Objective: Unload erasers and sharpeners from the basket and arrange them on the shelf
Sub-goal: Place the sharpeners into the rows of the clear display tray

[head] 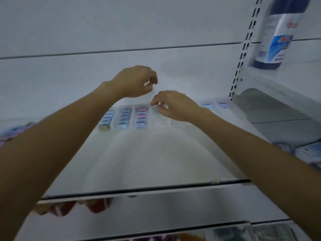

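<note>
A wide white metal shelf board is filling most of the view. A tall white plastic bottle with a blue label and dark cap is standing on a higher shelf at the far right. Both bare arms are reaching toward the far part of the board.

The left hand is held farthest in, its fingers curling inward with thumb and forefinger tips nearly meeting. Blur is hiding whether anything sits between them. The right hand, just right of it and a little nearer, is curling the same way. Its fingertips are pointing down just right of the far end of the eraser rows, and I cannot tell whether they are pinching anything.

Three columns of small rectangular erasers in blue, pink and purple wrappers are lying side by side on the board, left of the right hand. Two lone pale blue erasers are sitting well apart from them at the far right.
</note>
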{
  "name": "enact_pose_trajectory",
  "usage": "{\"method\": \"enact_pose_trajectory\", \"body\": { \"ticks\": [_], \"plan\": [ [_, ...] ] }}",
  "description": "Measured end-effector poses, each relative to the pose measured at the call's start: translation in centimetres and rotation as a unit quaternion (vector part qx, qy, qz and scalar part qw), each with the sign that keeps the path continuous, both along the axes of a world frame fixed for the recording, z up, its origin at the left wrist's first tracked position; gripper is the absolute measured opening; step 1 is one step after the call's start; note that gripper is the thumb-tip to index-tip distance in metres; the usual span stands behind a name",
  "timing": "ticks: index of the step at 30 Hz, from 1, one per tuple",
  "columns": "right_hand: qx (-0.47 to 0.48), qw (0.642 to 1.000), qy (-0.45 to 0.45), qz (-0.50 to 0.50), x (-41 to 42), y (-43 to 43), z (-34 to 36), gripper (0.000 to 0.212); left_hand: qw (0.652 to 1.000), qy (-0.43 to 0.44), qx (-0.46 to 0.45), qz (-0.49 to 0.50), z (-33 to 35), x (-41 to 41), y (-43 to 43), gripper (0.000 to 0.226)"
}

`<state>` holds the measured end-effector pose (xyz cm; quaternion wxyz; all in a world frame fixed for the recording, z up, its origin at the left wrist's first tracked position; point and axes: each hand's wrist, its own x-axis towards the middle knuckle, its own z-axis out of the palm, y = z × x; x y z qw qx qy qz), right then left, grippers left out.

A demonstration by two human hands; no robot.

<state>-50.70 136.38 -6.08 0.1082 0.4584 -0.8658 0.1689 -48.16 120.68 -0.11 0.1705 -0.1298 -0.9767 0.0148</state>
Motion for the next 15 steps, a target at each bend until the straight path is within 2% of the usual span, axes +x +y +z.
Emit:
{"method": "enact_pose_trajectory", "body": {
  "ticks": [7,15],
  "plan": [
    [-0.003,0.997,-0.015,0.076,5.6,-10.7,0.4,0.024,0.998,-0.003,-0.031,0.045,1.4,7.9,-10.7,0.023],
    [0.002,0.987,-0.026,0.159,10.0,-21.3,0.6,0.021,0.993,-0.024,0.046,0.103,0.3,13.7,-20.9,0.018]
  ]
}}
